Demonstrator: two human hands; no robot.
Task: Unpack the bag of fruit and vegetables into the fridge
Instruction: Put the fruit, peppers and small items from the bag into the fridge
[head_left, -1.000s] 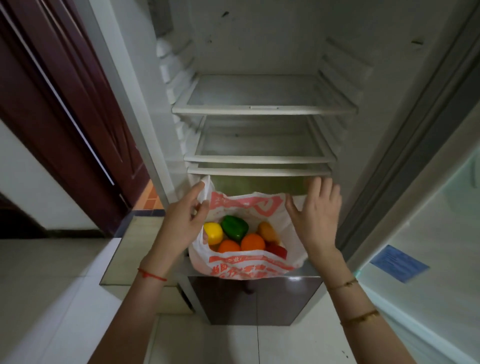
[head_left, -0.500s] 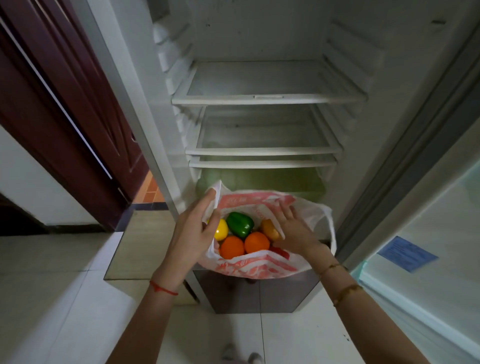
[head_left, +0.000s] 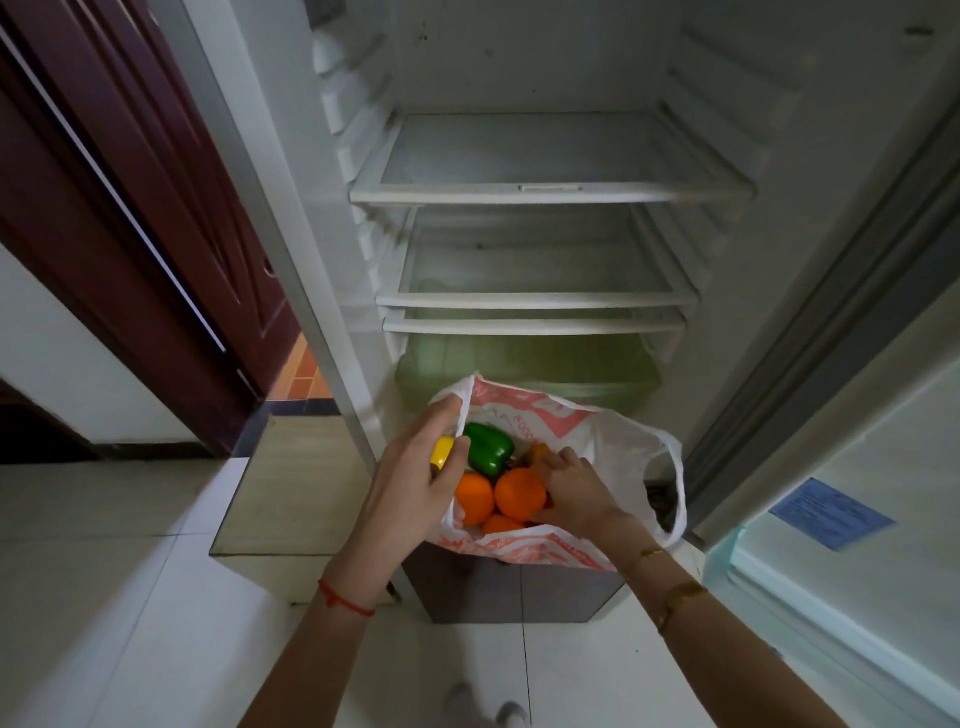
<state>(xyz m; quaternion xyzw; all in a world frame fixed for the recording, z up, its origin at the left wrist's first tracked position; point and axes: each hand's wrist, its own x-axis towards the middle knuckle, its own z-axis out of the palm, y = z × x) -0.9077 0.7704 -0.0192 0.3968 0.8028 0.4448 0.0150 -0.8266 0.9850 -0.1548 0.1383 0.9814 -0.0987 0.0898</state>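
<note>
Bare forearms; red string bracelet (head_left: 345, 604) left wrist; gold bracelets (head_left: 678, 597) right.

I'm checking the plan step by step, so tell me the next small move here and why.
Probably close the right hand on the nearer orange and lift it out toward a fridge shelf. That hand is already down inside the bag against that fruit, the left hand holds the bag's rim open, and the shelves in view hold nothing yet.
</note>
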